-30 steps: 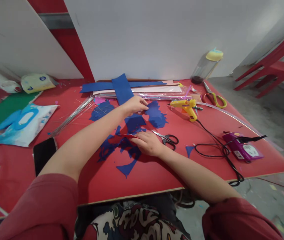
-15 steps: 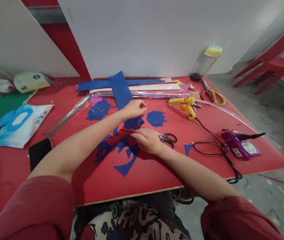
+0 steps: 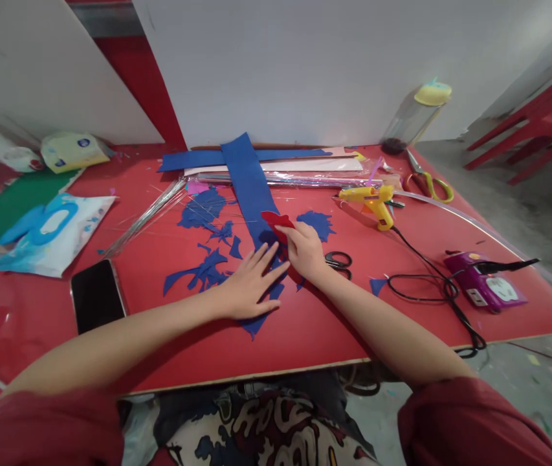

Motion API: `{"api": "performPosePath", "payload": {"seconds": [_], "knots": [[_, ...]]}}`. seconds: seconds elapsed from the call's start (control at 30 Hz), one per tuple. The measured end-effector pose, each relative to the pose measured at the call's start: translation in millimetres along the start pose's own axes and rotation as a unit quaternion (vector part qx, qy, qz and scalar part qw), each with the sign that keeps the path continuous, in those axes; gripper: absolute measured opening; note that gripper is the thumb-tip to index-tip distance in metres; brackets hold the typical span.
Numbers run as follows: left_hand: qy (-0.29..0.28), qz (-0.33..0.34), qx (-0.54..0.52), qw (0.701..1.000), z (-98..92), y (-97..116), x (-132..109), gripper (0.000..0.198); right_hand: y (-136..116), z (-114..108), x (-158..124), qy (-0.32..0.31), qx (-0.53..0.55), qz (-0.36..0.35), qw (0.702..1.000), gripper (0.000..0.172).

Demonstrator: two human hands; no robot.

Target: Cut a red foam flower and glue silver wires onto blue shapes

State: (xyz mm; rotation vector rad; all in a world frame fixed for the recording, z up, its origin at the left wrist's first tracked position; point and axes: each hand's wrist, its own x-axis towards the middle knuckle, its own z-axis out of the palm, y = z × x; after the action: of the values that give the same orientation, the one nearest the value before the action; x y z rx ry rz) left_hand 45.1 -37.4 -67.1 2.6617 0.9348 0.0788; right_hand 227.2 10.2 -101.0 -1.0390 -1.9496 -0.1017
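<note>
"Where's the red piece?"

"In the right hand (image 3: 307, 251), pinched between thumb and fingers. The red piece (image 3: 276, 221) points to ten o'clock from that hand, over the near end of the blue strip (image 3: 246, 175); whether they touch, I can't tell."

"And the left hand (image 3: 249, 285)?"

"Palm down, fingers spread over blue bits on the bench (image 3: 183, 356), gripping nothing that I can see."

"How far along is it?"

"Part-way, I'd judge. Two jagged blue shapes look cut: one (image 3: 202, 207) at eleven o'clock from the left hand, another (image 3: 319, 224) at one o'clock from the right. Scraps (image 3: 202, 272) lie between nine and ten from the left hand."

"What's left?"

"Much of that strip looks uncut, and the scraps aren't cleared. The black-handled scissors (image 3: 338, 265) lie unheld, at four o'clock from the right hand."
</note>
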Motion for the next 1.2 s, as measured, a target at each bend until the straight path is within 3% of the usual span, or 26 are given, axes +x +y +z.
{"api": "performPosePath", "payload": {"seconds": [0.17, 0.33, 0.47, 0.67, 0.83, 0.97, 1.07, 1.13, 1.2], "knots": [[-0.049, -0.009, 0.046, 0.998, 16.4, 7, -3, 0.066, 2, 1, -3, -0.04, -0.045, -0.083, 0.995, 0.034], [-0.058, -0.009, 0.072, 0.996, 11.4, -2, -28, 0.063, 4, 3, -5, -0.146, -0.062, -0.058, 0.986, 0.037], [-0.063, -0.058, 0.093, 0.992, 5.9, -23, -52, 0.059, 4, 6, -5, -0.184, -0.049, -0.032, 0.981, 0.039], [0.017, -0.226, 0.105, 0.968, -0.3, -66, -62, 0.056, 1, 7, -5, -0.192, -0.032, 0.003, 0.981, 0.036], [0.046, -0.315, 0.108, 0.942, -14.2, -88, -47, 0.053, 1, 6, -5, -0.114, -0.013, 0.022, 0.993, 0.037], [0.029, -0.328, 0.149, 0.932, -37.6, -68, -32, 0.049, 1, 6, -5, -0.058, -0.032, 0.078, 0.995, 0.043], [0.073, -0.307, 0.224, 0.922, -48.2, -37, -22, 0.044, 0, 6, -6, -0.051, -0.042, 0.107, 0.992, 0.049], [0.055, -0.238, 0.208, 0.947, -46.0, -18, -14, 0.045, 0, 6, -7, -0.052, -0.04, 0.122, 0.99, 0.052], [-0.004, -0.117, 0.154, 0.981, -36.5, -5, -6, 0.052, -1, 5, -6, -0.055, -0.035, 0.136, 0.989, 0.054]]}}
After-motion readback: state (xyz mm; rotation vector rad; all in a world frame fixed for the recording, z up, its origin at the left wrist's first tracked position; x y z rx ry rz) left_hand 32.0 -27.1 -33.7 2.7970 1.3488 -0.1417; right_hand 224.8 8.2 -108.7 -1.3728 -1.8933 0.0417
